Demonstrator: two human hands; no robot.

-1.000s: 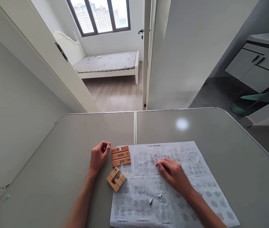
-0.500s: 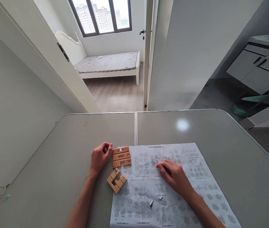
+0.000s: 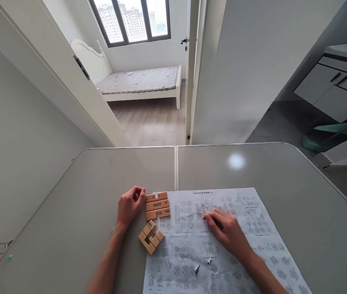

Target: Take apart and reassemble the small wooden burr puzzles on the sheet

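Loosely curled, my left hand [image 3: 130, 205] rests on the table with its fingertips beside three flat wooden puzzle pieces [image 3: 157, 205]. Those pieces lie side by side, have notches or a slot, and carry printed numbers. Just below them is a lighter block of wooden puzzle pieces [image 3: 148, 241] around a gap, marked 3, overlapping the sheet's left edge. My right hand [image 3: 225, 228] lies on the large printed paper sheet [image 3: 188, 241], fingers bent and closed, index fingertip against the small diagrams. I see nothing held in either hand.
Two small torn spots [image 3: 196, 269] show on the creased sheet's lower part. The grey table [image 3: 69, 228] has a seam down its middle and rounded far corners. Beyond it are a doorway, a bed [image 3: 139, 79] and a window. White cabinets [image 3: 329, 81] stand at right.
The view has tilted slightly, so the table, sheet and hands sit a little lower in the picture. Neither hand has visibly shifted against the sheet or the wooden pieces.
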